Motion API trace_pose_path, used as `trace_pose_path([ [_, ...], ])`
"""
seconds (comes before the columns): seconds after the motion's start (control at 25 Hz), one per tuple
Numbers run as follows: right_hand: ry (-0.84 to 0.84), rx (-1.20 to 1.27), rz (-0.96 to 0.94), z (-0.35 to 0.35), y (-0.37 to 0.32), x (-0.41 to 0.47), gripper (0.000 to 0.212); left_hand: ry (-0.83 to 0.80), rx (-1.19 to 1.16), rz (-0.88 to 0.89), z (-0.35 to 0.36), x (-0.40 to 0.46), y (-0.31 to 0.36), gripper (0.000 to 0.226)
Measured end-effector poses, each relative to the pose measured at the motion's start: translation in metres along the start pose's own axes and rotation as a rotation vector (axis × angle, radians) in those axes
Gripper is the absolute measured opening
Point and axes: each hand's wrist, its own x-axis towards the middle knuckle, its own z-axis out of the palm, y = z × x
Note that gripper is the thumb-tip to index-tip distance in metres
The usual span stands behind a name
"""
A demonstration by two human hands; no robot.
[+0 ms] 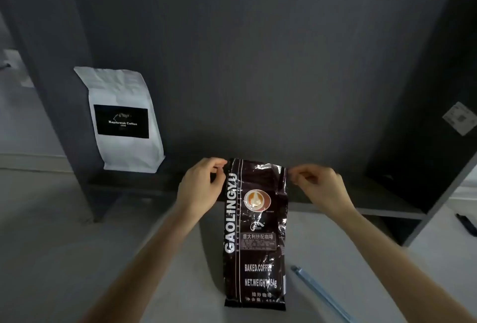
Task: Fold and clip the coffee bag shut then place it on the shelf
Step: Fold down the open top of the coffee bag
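Bag: the dark foil GAOLINGYU coffee bag stands upright between both hands, top unfolded.
Left hand: fingertips pinch the top-left corner.
Right hand: fingertips close at the top-right corner; contact unclear.
Clip: the blue sealing stick lies below the right fingers.
Risk: uneven corner pulls could skew the fold or tip the bag.

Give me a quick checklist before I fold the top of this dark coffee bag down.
1. Dark coffee bag upright on the table: ok.
2. Left hand at the top left corner: ok.
3. Right hand at the top right corner: ok, firm pinch cannot tell.
4. Top already folded: not ok, still unfolded.
5. Blue clip within reach beside the bag: ok.
6. Shelf space beside the white bag: ok.
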Motion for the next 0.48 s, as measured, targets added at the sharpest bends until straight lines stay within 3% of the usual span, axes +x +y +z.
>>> trace_pose_path([
  [0.48, -0.069, 0.013, 0.199, 0.056, 0.025, -0.032, 0.023, -0.095, -0.057, -0.188, 0.043, -0.028, -0.023, 0.032],
])
